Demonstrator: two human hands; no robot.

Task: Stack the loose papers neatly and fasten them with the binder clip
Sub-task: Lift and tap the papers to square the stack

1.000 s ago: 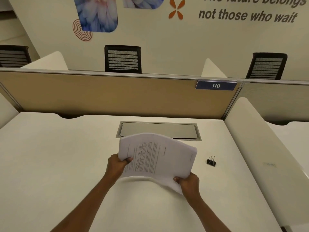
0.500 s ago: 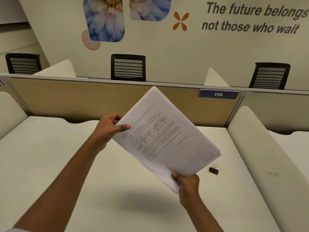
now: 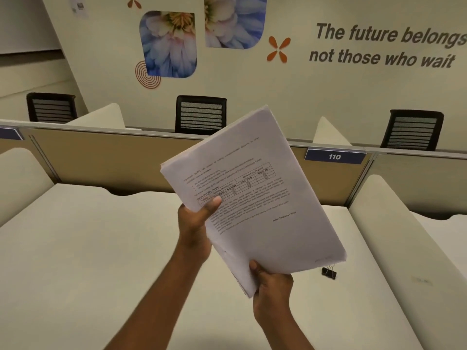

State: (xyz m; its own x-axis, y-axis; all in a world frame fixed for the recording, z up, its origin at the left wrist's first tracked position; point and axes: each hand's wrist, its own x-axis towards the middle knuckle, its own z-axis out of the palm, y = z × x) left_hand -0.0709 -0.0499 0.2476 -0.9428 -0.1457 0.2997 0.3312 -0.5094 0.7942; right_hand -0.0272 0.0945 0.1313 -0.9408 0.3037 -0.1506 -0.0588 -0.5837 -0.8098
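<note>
We hold one stack of white printed paper sheets (image 3: 255,198) above the cream desk (image 3: 101,248).

Our left hand (image 3: 194,223) pinches its left edge, thumb on the print; our right hand (image 3: 273,286) grips the bottom corner, fingers curled behind. One small black metal binder clip (image 3: 329,272) lies on the desk at 4 o'clock, apart. Three black mesh chairs (image 3: 201,113) stand at 12 o'clock.

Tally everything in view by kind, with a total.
Paper stack: 1
Binder clip: 1
Hands (left, right): 2
Chairs (): 3
Desk number plate: 1
Total: 8
</note>
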